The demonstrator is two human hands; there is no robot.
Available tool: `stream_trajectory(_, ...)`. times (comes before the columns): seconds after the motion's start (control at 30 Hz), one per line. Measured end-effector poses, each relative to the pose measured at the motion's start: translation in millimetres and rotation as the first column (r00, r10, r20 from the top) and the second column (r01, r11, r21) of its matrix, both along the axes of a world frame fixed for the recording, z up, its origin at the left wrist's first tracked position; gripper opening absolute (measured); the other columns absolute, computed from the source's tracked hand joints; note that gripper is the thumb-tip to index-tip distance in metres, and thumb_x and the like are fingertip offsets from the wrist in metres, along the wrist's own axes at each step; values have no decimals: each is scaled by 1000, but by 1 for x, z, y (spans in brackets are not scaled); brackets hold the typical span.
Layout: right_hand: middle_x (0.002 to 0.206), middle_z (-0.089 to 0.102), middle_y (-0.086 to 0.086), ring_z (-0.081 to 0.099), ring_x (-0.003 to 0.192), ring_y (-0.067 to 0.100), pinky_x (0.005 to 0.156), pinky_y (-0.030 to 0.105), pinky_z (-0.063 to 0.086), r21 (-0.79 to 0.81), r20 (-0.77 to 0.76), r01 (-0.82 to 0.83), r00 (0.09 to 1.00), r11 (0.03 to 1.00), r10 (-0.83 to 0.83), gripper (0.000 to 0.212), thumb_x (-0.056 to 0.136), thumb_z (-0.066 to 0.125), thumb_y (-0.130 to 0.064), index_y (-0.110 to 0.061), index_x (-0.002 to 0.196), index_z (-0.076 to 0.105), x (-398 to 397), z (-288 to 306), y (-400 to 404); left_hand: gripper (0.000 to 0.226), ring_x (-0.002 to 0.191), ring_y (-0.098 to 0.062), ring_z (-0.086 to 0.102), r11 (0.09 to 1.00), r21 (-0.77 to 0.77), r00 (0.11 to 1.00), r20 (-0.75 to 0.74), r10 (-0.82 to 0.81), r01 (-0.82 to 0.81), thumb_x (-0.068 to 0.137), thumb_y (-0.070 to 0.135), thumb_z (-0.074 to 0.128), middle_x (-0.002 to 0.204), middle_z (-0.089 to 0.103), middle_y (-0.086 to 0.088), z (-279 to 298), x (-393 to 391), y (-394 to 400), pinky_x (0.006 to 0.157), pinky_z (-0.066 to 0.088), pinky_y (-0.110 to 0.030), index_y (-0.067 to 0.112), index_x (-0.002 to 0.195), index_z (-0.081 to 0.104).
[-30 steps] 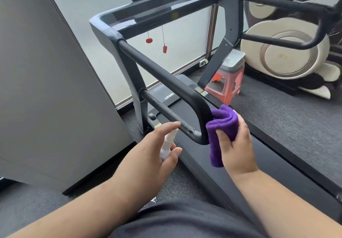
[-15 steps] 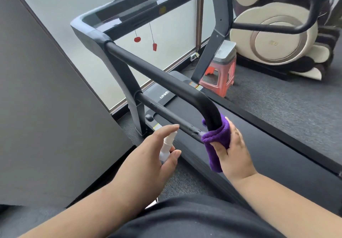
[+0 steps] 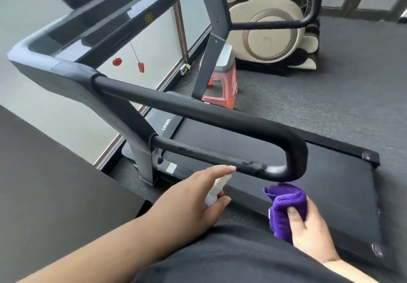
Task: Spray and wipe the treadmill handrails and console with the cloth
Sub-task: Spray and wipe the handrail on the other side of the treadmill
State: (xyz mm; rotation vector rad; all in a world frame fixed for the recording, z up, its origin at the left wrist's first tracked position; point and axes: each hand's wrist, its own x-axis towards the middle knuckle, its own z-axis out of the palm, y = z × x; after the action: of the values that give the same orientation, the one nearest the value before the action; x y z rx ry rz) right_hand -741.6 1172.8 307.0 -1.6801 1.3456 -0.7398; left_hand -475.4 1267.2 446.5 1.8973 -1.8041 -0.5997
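Observation:
The treadmill's black left handrail loops back in a U-bend at the right, with a whitish wet patch on the lower bar near the bend. My left hand grips a small white spray bottle, index finger over its top, nozzle toward the lower bar. My right hand holds a folded purple cloth just below the bend, apart from the rail. The console spans the upper left. The right handrail is at the top right.
The black treadmill belt lies under the rail. A red plastic stool stands beside the far upright. A cream massage chair sits behind. A dark panel fills the left side. Red safety clips hang from the console.
The cloth has come off the handrail bend and dropped below it. A wet patch now shows on the lower bar. The view has shifted closer and to the right.

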Motion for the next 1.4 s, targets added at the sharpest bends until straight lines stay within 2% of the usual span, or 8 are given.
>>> stream_trajectory(0.2,145,53,-4,53,130,16,106,30,40,-229,-58,-234,972,945,227,79,88,51,-69,-8,137,51,51,31,24,52,92,9,55,989,-8,987,-60,-150,150,84,59,46,106,54,35,-16,48,-5,73,39,-5,78,123,18)
stream_trajectory(0.43,145,46,7,48,126,31,109,46,38,-759,-430,-256,887,599,-166,68,86,60,-31,-16,148,35,100,59,0,54,93,6,56,970,-63,969,-62,-238,234,86,56,48,104,55,34,-15,76,-8,74,41,-9,74,128,20)
stream_trajectory(0.5,144,46,8,46,126,32,104,48,39,-728,-560,-339,796,596,-230,70,85,64,-26,-15,148,36,112,63,-17,54,91,6,57,970,-76,970,-64,-236,231,86,57,49,101,56,32,-17,81,-7,73,42,-12,71,130,22)
stream_trajectory(0.6,140,53,8,48,128,34,107,49,39,-484,-776,-364,599,796,-198,71,85,71,-40,-15,145,43,123,61,-38,53,91,4,57,973,-88,973,-72,-220,214,86,57,49,101,57,29,-20,87,-4,72,43,-15,70,130,22)
stream_trajectory(0.7,142,53,7,46,131,36,112,51,33,-295,-895,-389,433,873,-110,62,93,43,-59,-24,143,46,128,48,-38,53,92,5,58,981,-87,980,-79,-181,175,85,58,50,104,57,30,-22,93,0,72,43,-16,70,130,25)
stream_trajectory(1.0,146,50,1,48,130,27,105,44,39,-220,-896,-426,445,878,-9,60,96,35,-57,-22,143,46,157,44,-47,54,88,-1,62,998,-59,984,-171,-44,34,86,51,58,102,62,23,-34,110,13,72,44,-21,67,130,32)
stream_trajectory(1.23,152,42,-1,40,136,24,109,42,34,-155,-831,-570,517,807,206,65,93,30,-55,-22,149,36,239,44,-52,54,88,0,62,995,-95,975,-223,-10,-12,85,49,56,101,61,25,-41,98,2,75,40,-6,65,130,31)
stream_trajectory(1.4,136,53,-4,53,118,26,96,43,44,-103,-827,-547,511,831,234,68,85,58,-65,-33,143,42,201,50,-64,53,85,0,61,993,-119,960,-277,-24,-9,87,49,56,98,61,24,-43,96,-3,73,41,-8,62,133,33)
